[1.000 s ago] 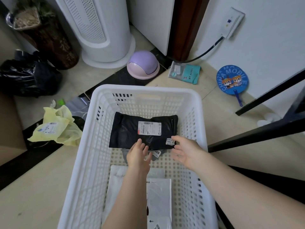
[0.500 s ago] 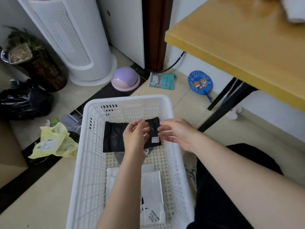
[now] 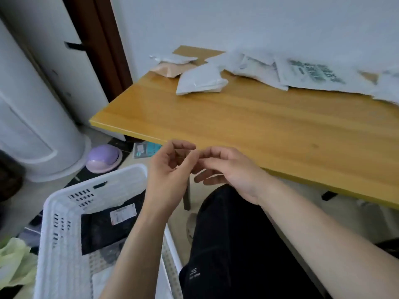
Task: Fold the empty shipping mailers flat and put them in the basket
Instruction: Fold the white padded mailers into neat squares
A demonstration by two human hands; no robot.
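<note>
The left hand point(image 3: 170, 175) and right hand point(image 3: 228, 171) hover empty, loosely curled, fingertips almost meeting, before the near edge of the yellow wooden tabletop point(image 3: 259, 126); a folded black plastic mailer point(image 3: 97, 231) lies in the white perforated plastic basket point(image 3: 62, 266) on the floor, partly hidden by the left forearm; white and tan mailers point(image 3: 200, 80) crowd the tabletop's far edge

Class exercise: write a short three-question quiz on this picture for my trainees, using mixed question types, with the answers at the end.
1. Short answer: what do the left hand and the right hand hold?
2. Multiple choice: where does the black mailer lie? A in the basket; B on the floor; C on the person's lap.
3. True or false: a folded white mailer lies on the table.

Key: 1 nothing; 2 A; 3 true.
</note>
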